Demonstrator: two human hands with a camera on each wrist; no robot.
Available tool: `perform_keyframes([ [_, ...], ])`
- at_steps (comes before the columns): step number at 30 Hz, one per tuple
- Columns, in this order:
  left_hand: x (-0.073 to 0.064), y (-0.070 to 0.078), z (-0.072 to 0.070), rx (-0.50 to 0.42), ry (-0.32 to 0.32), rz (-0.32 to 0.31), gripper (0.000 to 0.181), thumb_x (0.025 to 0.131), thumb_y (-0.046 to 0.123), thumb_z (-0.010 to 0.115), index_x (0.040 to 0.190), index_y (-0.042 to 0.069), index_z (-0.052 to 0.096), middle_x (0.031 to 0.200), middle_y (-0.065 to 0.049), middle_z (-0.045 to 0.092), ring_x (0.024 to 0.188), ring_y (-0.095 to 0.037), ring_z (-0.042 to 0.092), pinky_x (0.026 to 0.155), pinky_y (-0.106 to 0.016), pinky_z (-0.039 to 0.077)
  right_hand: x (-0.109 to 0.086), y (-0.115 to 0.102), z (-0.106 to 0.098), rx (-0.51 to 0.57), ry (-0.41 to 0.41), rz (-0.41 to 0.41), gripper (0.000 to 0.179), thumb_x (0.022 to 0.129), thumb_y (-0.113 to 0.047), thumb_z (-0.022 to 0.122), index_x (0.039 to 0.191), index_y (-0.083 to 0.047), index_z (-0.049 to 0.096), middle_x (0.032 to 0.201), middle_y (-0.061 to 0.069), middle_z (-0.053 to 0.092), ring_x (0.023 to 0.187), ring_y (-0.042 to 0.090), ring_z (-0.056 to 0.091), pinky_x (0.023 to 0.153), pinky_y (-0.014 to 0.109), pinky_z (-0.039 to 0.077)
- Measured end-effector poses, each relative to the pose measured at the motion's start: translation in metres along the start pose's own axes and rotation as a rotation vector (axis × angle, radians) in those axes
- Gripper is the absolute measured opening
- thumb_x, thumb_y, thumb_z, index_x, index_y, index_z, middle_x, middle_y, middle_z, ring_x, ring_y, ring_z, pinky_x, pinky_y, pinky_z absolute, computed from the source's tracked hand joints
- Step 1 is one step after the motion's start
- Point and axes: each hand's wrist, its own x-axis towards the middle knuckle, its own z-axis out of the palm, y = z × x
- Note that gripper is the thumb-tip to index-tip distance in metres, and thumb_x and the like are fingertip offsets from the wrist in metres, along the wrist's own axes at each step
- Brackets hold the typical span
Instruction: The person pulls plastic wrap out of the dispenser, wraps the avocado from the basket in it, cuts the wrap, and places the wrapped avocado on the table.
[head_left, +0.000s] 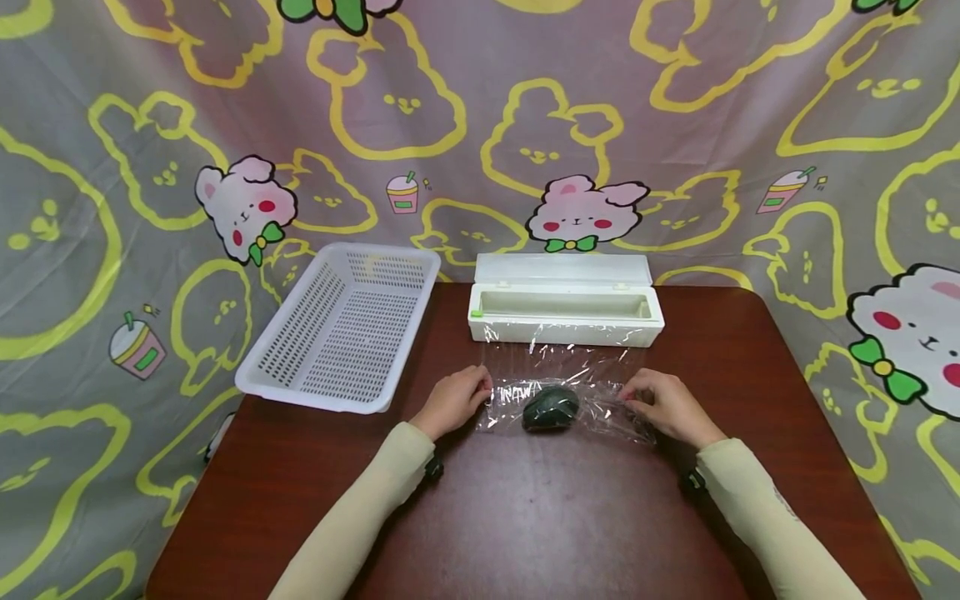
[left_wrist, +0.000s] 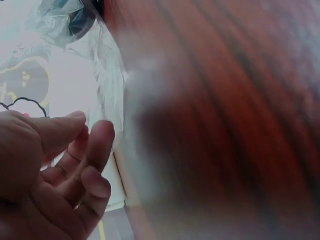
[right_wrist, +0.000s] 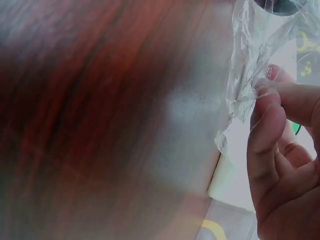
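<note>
A sheet of clear cling film (head_left: 517,396) stretches from the front of a white wrap box (head_left: 566,329) toward the person. On or under its near part lies a dark green, oval avocado-like fruit (head_left: 551,408). My left hand (head_left: 453,402) pinches the film's left edge with thumb and fingertips. At the right, my right hand (head_left: 670,406) pinches the gathered right edge between thumb and forefinger. The right wrist view shows crumpled film (right_wrist: 245,75) running into those fingers. In the left wrist view, film (left_wrist: 107,75) passes behind the left fingertips.
A white perforated basket (head_left: 311,392) stands at the table's left. The wrap box's lid (head_left: 562,268) is raised at the back, with a small green piece (head_left: 477,314) at the box's left end. A patterned curtain (head_left: 465,100) hangs around the brown table (head_left: 540,533).
</note>
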Motion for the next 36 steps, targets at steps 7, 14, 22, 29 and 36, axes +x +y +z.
perform_keyframes([
  [7, 0.001, -0.003, 0.001, 0.013, -0.035, 0.101, 0.040, 0.099, 0.002, 0.064, 0.127, 0.029, 0.075, 0.095, 0.001, 0.057, 0.071, -0.015, 0.053, 0.065, -0.030, 0.051, 0.001, 0.003, 0.002, 0.019, -0.027, -0.059, 0.028, 0.082, 0.012, 0.078, 0.097, -0.011, 0.082, 0.089, -0.001, 0.072, 0.082, 0.008, 0.064, 0.072, 0.033, 0.053],
  [14, 0.004, -0.001, 0.002, 0.044, -0.065, 0.097, 0.034, 0.103, 0.013, 0.064, 0.132, 0.029, 0.072, 0.093, 0.004, 0.056, 0.068, -0.011, 0.050, 0.065, -0.028, 0.050, 0.001, 0.000, 0.005, -0.064, -0.093, 0.014, 0.020, 0.089, 0.002, 0.075, 0.100, -0.013, 0.082, 0.092, -0.002, 0.070, 0.086, 0.013, 0.065, 0.076, 0.035, 0.054],
  [22, 0.006, 0.000, 0.003, 0.059, -0.073, 0.124, 0.030, 0.103, 0.017, 0.064, 0.131, 0.024, 0.073, 0.093, 0.002, 0.058, 0.071, -0.011, 0.051, 0.067, -0.029, 0.050, 0.011, -0.022, 0.009, -0.155, 0.003, -0.092, 0.033, 0.089, -0.005, 0.079, 0.121, -0.007, 0.075, 0.128, 0.010, 0.065, 0.121, 0.029, 0.056, 0.100, 0.051, 0.049],
  [29, 0.005, -0.002, 0.003, 0.058, -0.086, 0.112, 0.028, 0.104, 0.016, 0.063, 0.129, 0.022, 0.074, 0.092, 0.002, 0.058, 0.070, -0.011, 0.051, 0.065, -0.028, 0.048, 0.018, -0.060, 0.033, -0.157, -0.185, -0.195, 0.074, 0.093, -0.038, 0.078, 0.155, -0.013, 0.048, 0.155, 0.009, 0.051, 0.136, 0.033, 0.055, 0.107, 0.057, 0.050],
  [36, 0.003, -0.002, -0.001, 0.058, -0.056, 0.090, 0.027, 0.102, 0.016, 0.066, 0.127, 0.022, 0.074, 0.096, 0.001, 0.064, 0.077, -0.016, 0.063, 0.071, -0.035, 0.055, 0.021, -0.060, 0.044, -0.158, -0.166, -0.146, 0.070, 0.086, -0.032, 0.086, 0.147, -0.017, 0.056, 0.141, 0.000, 0.058, 0.108, 0.025, 0.071, 0.089, 0.050, 0.059],
])
